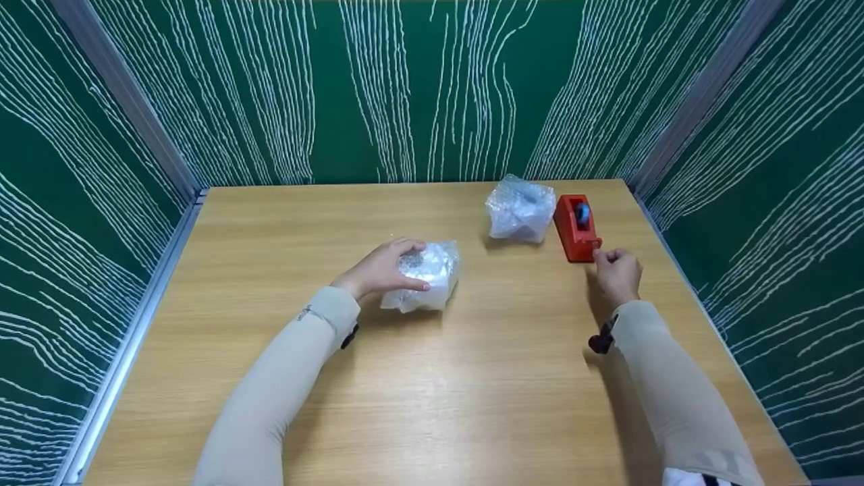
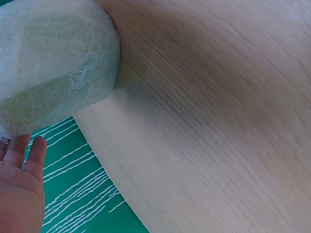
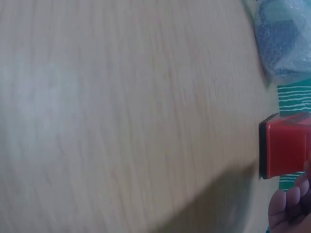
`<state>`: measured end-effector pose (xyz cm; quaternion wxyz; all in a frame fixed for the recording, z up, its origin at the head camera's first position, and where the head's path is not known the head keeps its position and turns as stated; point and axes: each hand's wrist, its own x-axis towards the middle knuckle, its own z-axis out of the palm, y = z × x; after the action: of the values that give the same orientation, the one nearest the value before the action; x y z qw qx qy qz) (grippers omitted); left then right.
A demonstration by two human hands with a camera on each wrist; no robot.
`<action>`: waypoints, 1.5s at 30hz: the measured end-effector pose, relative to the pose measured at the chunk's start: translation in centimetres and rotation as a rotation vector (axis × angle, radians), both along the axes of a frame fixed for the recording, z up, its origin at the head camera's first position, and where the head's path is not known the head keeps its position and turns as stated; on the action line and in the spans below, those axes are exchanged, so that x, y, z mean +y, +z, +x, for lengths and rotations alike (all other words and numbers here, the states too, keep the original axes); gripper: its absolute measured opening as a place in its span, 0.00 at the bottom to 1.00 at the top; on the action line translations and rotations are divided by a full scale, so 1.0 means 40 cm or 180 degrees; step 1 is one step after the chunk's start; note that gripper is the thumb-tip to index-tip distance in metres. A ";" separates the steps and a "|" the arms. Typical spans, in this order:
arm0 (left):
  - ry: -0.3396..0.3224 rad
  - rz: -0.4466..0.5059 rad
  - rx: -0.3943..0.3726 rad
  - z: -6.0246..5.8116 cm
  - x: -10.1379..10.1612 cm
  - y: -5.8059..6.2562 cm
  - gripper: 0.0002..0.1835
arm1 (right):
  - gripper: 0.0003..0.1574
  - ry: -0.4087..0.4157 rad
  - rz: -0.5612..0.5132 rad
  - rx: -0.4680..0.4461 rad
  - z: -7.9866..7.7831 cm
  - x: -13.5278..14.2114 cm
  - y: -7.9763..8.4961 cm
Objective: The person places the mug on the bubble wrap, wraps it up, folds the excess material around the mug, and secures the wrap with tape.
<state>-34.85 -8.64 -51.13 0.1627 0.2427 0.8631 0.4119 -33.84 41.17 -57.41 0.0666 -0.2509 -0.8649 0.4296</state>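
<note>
My left hand [image 1: 388, 268] grips a bubble-wrapped package [image 1: 435, 273] on the wooden table, thumb and fingers spread around its left side. In the left wrist view, the translucent wrap of this package [image 2: 58, 63] shows beside the left hand's fingers [image 2: 36, 158]. Over to the right, a red tape dispenser [image 1: 572, 233] holds a roll with a blue core [image 1: 582, 214]. My right hand [image 1: 617, 275] is at the dispenser's near, cutter end, thumb and forefinger pinching the tape there. In the right wrist view, its curled fingers [image 3: 286, 204] are close beside the red dispenser body [image 3: 286, 148].
A second bubble-wrapped package [image 1: 520, 209] stands near the back edge, just left of the dispenser. Green walls with white wavy lines [image 1: 432, 88] rise behind and on both sides of the table [image 1: 432, 391]. Metal rails [image 1: 135, 337] run along the side edges.
</note>
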 end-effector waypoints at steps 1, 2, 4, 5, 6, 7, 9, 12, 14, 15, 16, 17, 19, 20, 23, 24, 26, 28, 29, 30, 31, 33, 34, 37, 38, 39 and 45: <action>0.0009 0.0000 -0.0010 0.001 0.000 0.000 0.49 | 0.20 0.0005 -0.0031 -0.0053 -0.002 0.000 0.000; 0.0015 -0.0006 -0.0012 0.001 -0.001 -0.001 0.49 | 0.20 0.0000 -0.0076 -0.0108 -0.004 0.000 0.001; 0.0027 -0.0023 -0.0018 0.002 -0.002 -0.002 0.50 | 0.19 -0.0021 -0.0172 -0.0203 -0.008 -0.001 0.004; 0.0030 -0.0033 -0.0014 0.002 -0.002 -0.003 0.50 | 0.19 -0.0033 -0.0213 -0.0245 -0.009 -0.001 0.005; 0.0036 -0.0049 -0.0009 0.002 -0.003 -0.003 0.50 | 0.18 -0.0047 -0.0251 -0.0287 -0.009 -0.003 0.007; 0.0033 -0.0050 -0.0005 0.002 -0.003 -0.003 0.50 | 0.18 -0.0058 -0.0289 -0.0332 -0.009 -0.003 0.010; 0.0030 -0.0055 0.0008 0.001 -0.003 -0.004 0.50 | 0.18 -0.0108 -0.0341 -0.0370 -0.006 -0.006 0.017; 0.0027 -0.0048 0.0014 0.000 -0.002 -0.003 0.50 | 0.20 -0.0211 -0.0447 -0.0353 0.003 -0.015 0.035; 0.0028 -0.0032 0.0009 -0.001 -0.002 -0.003 0.50 | 0.21 -0.0269 -0.0529 -0.0316 0.010 -0.021 0.050; 0.0032 -0.0029 0.0004 0.000 -0.002 -0.003 0.50 | 0.22 -0.0292 -0.0565 -0.0295 0.013 -0.025 0.058; 0.0038 -0.0030 0.0001 0.000 -0.002 -0.004 0.50 | 0.22 -0.0334 -0.0578 -0.0281 0.013 -0.026 0.060; 0.0047 -0.0035 -0.0007 0.001 -0.002 -0.004 0.50 | 0.23 -0.0370 -0.0593 -0.0277 0.012 -0.026 0.062; 0.0058 -0.0050 -0.0006 0.002 -0.003 -0.006 0.50 | 0.24 -0.0405 -0.0605 -0.0321 0.005 -0.022 0.059; 0.0062 -0.0057 -0.0009 0.002 -0.003 -0.006 0.50 | 0.24 -0.0445 -0.0608 -0.0339 0.000 -0.019 0.054; 0.0046 -0.0079 0.0015 0.002 -0.003 -0.006 0.51 | 0.25 -0.0535 -0.0623 -0.0376 -0.019 -0.008 0.035; 0.0031 -0.0087 0.0033 0.002 -0.002 -0.005 0.50 | 0.25 -0.0569 -0.0618 -0.0360 -0.024 -0.006 0.029; 0.0009 -0.0103 0.0054 0.001 -0.002 -0.003 0.50 | 0.25 -0.0622 -0.0650 -0.0339 -0.034 -0.003 0.020; -0.0010 -0.0115 0.0073 0.001 -0.002 -0.001 0.50 | 0.25 -0.0661 -0.0736 -0.0327 -0.043 -0.002 0.013; -0.0012 -0.0124 0.0077 0.001 -0.003 0.000 0.50 | 0.25 -0.0681 -0.0800 -0.0311 -0.047 -0.002 0.011; -0.0006 -0.0123 0.0069 0.001 -0.003 0.000 0.50 | 0.24 -0.0692 -0.0892 -0.0324 -0.049 -0.003 0.011; 0.0003 -0.0119 0.0059 0.001 -0.003 0.001 0.50 | 0.23 -0.0701 -0.0997 -0.0337 -0.052 -0.003 0.012; 0.0007 -0.0114 0.0052 0.001 -0.004 0.002 0.50 | 0.20 -0.0732 -0.1180 -0.0339 -0.057 -0.006 0.015; 0.0008 -0.0116 0.0054 0.000 -0.004 0.002 0.50 | 0.19 -0.0757 -0.1268 -0.0341 -0.058 -0.008 0.018; 0.0010 -0.0115 0.0049 0.001 -0.004 0.001 0.50 | 0.16 -0.0810 -0.1495 -0.0356 -0.062 -0.011 0.019; 0.0011 -0.0115 0.0052 0.001 -0.004 0.001 0.50 | 0.15 -0.0837 -0.1560 -0.0350 -0.063 -0.011 0.018; 0.0015 -0.0110 0.0050 0.002 -0.003 0.001 0.50 | 0.14 -0.0871 -0.1630 -0.0346 -0.063 -0.011 0.016; 0.0032 -0.0083 0.0039 0.003 -0.003 0.001 0.50 | 0.15 -0.0995 -0.2038 -0.0207 -0.033 -0.042 0.053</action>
<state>-34.74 -8.77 -51.10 0.1585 0.2387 0.8706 0.4000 -35.18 39.49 -55.29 0.0219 -0.4019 -0.6393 0.6552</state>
